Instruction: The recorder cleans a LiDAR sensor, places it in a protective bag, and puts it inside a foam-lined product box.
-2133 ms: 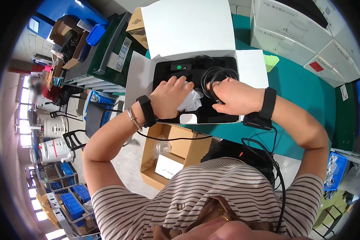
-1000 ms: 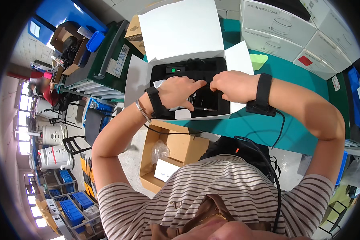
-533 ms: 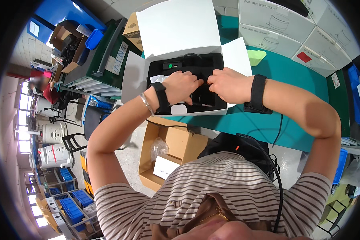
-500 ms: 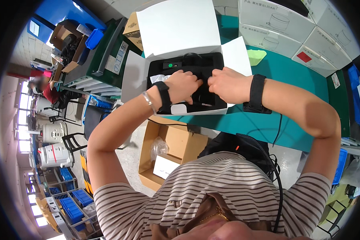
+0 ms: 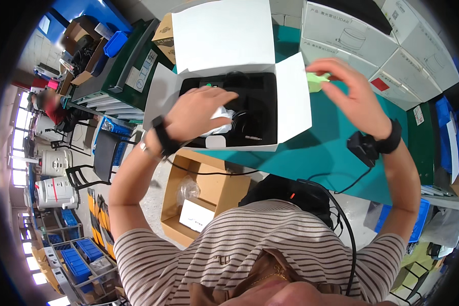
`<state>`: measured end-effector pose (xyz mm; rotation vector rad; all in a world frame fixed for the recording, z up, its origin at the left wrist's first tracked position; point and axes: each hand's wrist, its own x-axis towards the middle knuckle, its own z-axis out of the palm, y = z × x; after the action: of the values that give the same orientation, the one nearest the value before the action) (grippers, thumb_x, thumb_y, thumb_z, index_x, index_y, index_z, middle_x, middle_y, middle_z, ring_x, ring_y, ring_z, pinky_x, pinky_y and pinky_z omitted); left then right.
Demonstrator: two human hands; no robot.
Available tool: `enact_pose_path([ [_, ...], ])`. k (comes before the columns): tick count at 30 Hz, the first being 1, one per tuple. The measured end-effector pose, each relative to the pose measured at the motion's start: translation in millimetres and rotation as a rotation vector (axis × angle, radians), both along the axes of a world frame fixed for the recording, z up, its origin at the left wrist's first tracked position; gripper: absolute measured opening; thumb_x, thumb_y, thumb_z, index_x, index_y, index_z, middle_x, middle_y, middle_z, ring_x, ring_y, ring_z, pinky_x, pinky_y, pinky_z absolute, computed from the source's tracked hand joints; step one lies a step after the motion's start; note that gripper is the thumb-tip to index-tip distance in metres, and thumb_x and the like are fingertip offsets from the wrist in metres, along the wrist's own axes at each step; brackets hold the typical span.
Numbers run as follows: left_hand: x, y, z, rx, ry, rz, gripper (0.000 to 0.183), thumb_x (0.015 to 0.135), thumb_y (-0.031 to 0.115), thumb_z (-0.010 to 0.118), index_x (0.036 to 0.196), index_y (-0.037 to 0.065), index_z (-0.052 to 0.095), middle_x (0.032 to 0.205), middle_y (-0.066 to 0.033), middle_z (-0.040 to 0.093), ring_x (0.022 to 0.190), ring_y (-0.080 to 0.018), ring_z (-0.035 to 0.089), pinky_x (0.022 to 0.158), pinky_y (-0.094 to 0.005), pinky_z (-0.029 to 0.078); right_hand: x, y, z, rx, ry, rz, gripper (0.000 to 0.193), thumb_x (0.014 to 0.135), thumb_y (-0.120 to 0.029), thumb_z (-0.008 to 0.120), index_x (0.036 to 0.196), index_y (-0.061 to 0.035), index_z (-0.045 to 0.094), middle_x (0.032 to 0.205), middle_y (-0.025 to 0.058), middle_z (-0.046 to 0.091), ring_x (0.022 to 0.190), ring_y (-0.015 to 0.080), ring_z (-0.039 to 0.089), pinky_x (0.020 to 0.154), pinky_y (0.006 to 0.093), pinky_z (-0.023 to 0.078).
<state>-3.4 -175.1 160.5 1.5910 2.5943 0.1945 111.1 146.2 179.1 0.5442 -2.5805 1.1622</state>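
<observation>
A white cardboard box [image 5: 294,97] lies with its lid raised, lined with black foam [image 5: 262,102]. My left hand [image 5: 196,109] hovers over the box's left half, fingers spread and holding nothing visible. Below it, a white plastic-wrapped item [image 5: 220,121] is partly hidden. A coiled black cable [image 5: 245,123] rests in the foam. Beneath my left fingers, a black part with a green dot [image 5: 208,85] barely shows. To the right of the box, my right hand [image 5: 354,97] is raised with thumb and fingers apart, beside a yellow-green piece [image 5: 315,83]; whether they touch I cannot tell.
White printed boxes [image 5: 341,30] stand stacked at the back right of the green tabletop [image 5: 331,148]. An open brown carton [image 5: 229,189] sits below the table edge. A black cable [image 5: 214,174] runs from my left wrist. Far left, another person [image 5: 53,107] is near a bench.
My right hand has left the box's inside and moved right toward the yellow-green piece. My left hand has shifted left and opened, baring the coiled cable.
</observation>
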Motion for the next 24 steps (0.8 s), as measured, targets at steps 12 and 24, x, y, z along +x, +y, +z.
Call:
enact_pose_path([
  [12,71.6,-36.7,-60.3,0.179,0.162,0.269,0.078,0.066,0.031,0.081,0.135,0.009,0.051,0.137,-0.0116,0.051,0.126,-0.0333,0.047,0.105,-0.0458,0.035,54.5,124.6,-73.6,-0.557,-0.532,-0.485,0.035,0.098,-0.022,0.057,0.129,-0.0057,0.051,0.118,0.0063,0.059,0.102,0.0162,0.058,0.091,0.0300,0.046],
  [24,78.1,-14.1,-73.3,0.487,0.179,0.374,0.057,0.052,0.015,0.086,0.105,0.010,0.065,0.103,-0.0095,0.057,0.100,-0.0315,0.055,0.087,-0.0408,0.046,-98.5,224.3,41.2,0.746,0.194,-0.635,0.088,0.073,-0.049,0.078,0.141,-0.0055,0.042,0.138,0.0258,0.045,0.125,0.0412,0.047,0.102,0.0455,0.043],
])
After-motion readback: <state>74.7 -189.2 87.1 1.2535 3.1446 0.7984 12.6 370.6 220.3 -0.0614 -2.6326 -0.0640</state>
